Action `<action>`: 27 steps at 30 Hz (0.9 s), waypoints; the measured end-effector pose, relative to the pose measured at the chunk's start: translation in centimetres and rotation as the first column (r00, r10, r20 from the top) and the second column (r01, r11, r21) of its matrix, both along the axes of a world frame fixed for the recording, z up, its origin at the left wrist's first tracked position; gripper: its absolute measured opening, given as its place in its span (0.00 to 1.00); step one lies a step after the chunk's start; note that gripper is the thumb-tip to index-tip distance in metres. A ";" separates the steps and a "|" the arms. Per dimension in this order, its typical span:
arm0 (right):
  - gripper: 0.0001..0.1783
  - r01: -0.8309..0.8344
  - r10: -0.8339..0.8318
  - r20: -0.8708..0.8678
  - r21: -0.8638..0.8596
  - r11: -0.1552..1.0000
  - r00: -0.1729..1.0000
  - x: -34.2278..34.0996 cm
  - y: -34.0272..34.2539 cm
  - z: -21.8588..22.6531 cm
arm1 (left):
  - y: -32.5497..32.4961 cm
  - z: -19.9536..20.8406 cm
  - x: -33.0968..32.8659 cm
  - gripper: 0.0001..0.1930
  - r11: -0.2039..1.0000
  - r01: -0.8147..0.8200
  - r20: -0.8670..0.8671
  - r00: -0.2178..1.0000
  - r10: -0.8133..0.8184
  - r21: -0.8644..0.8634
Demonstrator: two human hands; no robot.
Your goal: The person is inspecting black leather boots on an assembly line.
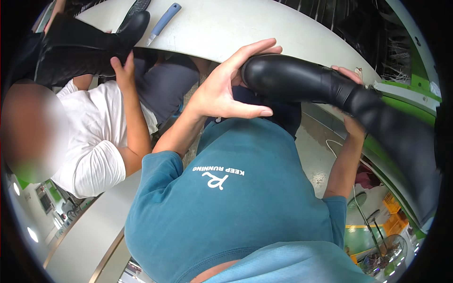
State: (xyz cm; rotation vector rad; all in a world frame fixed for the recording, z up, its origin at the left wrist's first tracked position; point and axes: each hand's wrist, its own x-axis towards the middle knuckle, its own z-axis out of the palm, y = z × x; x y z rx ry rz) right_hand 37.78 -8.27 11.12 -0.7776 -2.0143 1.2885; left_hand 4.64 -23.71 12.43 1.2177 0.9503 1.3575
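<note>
A tall black boot (288,78) lies sideways across the front of me, its smooth rounded toe pointing left and its long shaft running down to the right. My right hand (350,78) grips it around the ankle; the boot itself covers most of that palm. At the toe end is my left hand (226,89), its fingers stretched along the upper side and its thumb held apart below. The left hand's fingers are spread around the toe without closing on it. Whether the palm touches the leather I cannot tell.
A white curved table (222,28) lies beyond my hands, with a blue-handled knife (165,21) on it. To the left, a co-worker in a white shirt (101,122) handles another black boot (80,49). A green-framed machine (410,101) stands at right, with yellow crates (394,214) farther off.
</note>
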 end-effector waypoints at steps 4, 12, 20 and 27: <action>0.33 0.123 -0.203 -0.211 -0.338 0.933 0.956 0.8 -0.9 -4.7 | -1.2 -1.6 -1.7 0.48 0.998 0.044 -0.066 0.997 -0.048 -0.049; 0.29 0.230 -0.252 0.060 -0.644 0.730 0.966 -1.9 2.1 -3.0 | -0.4 -5.0 -1.3 0.34 0.992 -0.124 -0.267 0.957 0.116 -0.013; 0.37 -0.106 -0.033 0.288 0.455 0.884 0.957 -6.7 -2.5 2.5 | 0.7 -9.6 -1.1 0.30 0.929 -0.216 -0.592 0.721 0.359 0.300; 0.20 -0.054 -0.030 0.114 0.669 0.741 0.993 -8.2 -4.2 -2.2 | 2.5 -7.7 0.2 0.30 0.903 -0.141 -0.460 0.822 0.335 0.405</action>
